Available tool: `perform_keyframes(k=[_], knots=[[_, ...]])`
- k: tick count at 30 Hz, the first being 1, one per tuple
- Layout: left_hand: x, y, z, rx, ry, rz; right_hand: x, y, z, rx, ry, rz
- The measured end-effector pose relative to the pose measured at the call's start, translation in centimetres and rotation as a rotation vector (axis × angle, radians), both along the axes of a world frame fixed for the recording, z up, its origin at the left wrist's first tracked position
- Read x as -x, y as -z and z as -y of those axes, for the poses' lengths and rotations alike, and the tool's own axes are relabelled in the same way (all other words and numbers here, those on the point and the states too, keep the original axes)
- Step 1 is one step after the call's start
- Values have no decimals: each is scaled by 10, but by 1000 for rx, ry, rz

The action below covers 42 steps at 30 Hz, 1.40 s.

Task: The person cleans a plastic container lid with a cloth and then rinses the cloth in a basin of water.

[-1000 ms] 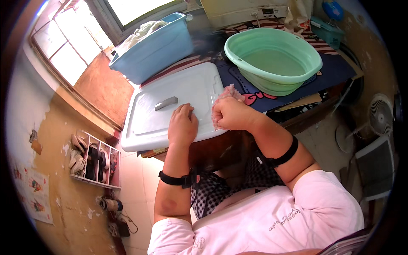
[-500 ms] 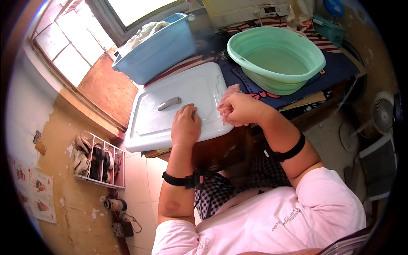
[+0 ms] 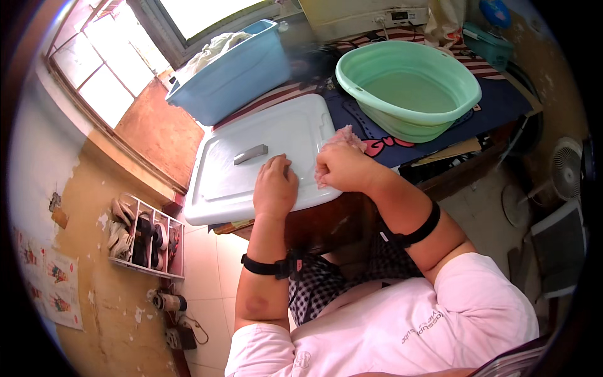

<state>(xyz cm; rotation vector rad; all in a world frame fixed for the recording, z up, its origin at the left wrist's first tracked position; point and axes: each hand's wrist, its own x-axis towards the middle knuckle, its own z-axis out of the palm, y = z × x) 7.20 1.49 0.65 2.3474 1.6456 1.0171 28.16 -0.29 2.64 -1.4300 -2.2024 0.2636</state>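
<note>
On the bench: white lid (image 3: 251,163), just left of green basin (image 3: 408,88).
Pink cloth (image 3: 342,135): on lid's right edge, pinched in right hand (image 3: 339,166) grip.
Left hand (image 3: 275,188): flat on lid, holding nothing.

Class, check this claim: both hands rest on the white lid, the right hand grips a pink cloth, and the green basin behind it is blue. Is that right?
Not quite. The head view shows the basin is green, not blue; the blue thing is the tub farther left. The rest holds: the left hand and right hand are on the white lid, the right gripping the pink cloth.
</note>
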Motion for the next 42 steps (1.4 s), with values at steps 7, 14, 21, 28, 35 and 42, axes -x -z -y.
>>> perform_keyframes(k=[7,14,21,28,35,42], knots=[[0,0,0,-2,-8,12,-6,-37,-1,432,10,16],[6,3,-2,-10,1,1,5,-33,-16,368,15,322],[-2,-2,0,-4,-7,8,10,1,-23,167,-74,112],[0,1,-1,7,-19,7,-8,-37,-16,426,-108,236],[6,4,-2,-16,-6,32,-3,-27,-12,225,5,269],[5,4,-3,5,-28,10,14,0,-4,24,-59,65]])
